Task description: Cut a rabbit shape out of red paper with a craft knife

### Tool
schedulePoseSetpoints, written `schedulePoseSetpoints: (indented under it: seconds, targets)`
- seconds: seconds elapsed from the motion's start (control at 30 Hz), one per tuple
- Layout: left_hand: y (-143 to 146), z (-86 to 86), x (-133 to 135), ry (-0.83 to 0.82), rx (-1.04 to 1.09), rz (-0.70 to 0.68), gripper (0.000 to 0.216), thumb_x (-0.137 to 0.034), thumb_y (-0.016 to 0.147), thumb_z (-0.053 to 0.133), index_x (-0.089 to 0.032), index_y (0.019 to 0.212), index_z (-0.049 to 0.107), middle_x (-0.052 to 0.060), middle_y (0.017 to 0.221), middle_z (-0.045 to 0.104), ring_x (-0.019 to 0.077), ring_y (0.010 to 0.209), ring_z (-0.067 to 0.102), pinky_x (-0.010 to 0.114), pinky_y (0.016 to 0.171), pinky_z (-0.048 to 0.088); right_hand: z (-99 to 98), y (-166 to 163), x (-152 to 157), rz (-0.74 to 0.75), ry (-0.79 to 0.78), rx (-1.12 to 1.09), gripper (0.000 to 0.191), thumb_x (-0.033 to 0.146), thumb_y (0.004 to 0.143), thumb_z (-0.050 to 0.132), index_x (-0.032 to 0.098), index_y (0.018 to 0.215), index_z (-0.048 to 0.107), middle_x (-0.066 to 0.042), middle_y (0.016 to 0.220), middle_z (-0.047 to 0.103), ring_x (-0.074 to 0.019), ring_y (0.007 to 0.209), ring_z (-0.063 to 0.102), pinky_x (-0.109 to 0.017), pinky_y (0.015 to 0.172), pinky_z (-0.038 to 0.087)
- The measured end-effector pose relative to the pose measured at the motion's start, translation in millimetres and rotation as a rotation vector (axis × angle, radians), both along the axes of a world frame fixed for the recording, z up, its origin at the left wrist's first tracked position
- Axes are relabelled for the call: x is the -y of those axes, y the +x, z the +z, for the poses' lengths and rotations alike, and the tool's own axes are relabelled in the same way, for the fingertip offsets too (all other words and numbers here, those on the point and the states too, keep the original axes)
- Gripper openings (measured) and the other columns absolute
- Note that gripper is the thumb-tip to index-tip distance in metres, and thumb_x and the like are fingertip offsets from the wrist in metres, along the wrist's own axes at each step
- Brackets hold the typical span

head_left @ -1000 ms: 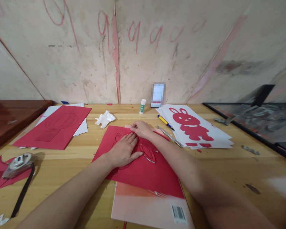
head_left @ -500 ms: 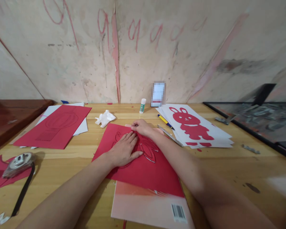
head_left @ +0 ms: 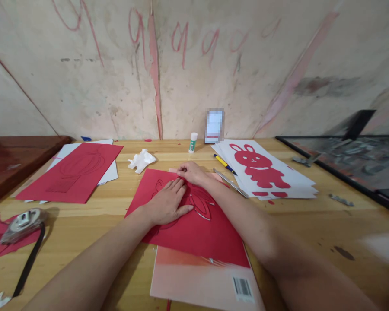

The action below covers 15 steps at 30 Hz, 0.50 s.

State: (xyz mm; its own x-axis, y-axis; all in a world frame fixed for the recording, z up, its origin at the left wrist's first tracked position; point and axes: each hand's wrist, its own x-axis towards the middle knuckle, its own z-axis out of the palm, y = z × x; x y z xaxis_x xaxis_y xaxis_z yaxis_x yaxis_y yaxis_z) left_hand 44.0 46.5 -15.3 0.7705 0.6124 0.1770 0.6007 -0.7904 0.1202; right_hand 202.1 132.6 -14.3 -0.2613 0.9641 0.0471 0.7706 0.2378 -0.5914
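A red paper sheet (head_left: pixel 197 233) with cut outlines lies on a pink-and-white book (head_left: pixel 197 280) at the middle of the wooden table (head_left: pixel 311 224). My left hand (head_left: pixel 168 203) lies flat on the sheet, fingers stretched out, pressing it down. Just beyond it my right hand (head_left: pixel 191 172) is closed in a pinch at the sheet's far edge; what it grips is too small to make out.
White sheets with a red rabbit cut-out (head_left: pixel 257 166) lie at the right, a yellow-blue pen (head_left: pixel 224 164) and a metal ruler (head_left: pixel 231 184) beside them. A glue stick (head_left: pixel 192 142), crumpled tissue (head_left: pixel 141 160), another red sheet (head_left: pixel 71 172) and a dark tray (head_left: pixel 353 160) surround.
Both hands stay almost still on the red sheet; the right hand's fingers have shifted slightly at the far edge. The camera has tilted a little.
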Motion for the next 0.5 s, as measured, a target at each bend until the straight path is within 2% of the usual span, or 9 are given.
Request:
schedulePoseSetpoints:
  seconds: [0.23,0.5]
  targets:
    - [0.0,0.3,-0.6,0.021,0.007,-0.015,0.062,-0.056,0.094,0.031,-0.005,0.126,0.046,0.023,0.138,0.043,0.0316,0.136,0.033,0.046,0.112,0.028,5.0,-6.8,8.3,-0.089,0.03,0.067,0.015,0.021,0.08,0.057,0.018,0.079,0.072,-0.004,0.078,0.071,-0.0141,0.07,0.059,-0.023,0.062,0.037]
    - [-1.2,-2.2,0.6,-0.034,0.013,0.02,0.067,-0.059,0.093,0.029,-0.005,0.132,0.042,0.024,0.143,0.038,0.0319,0.138,0.03,0.048,0.112,0.027,4.9,-1.9,5.6,-0.041,0.02,0.07,0.015,0.024,0.081,0.058,0.018,0.077,0.071,-0.001,0.072,0.068,-0.0114,0.064,0.055,-0.021,0.057,0.035]
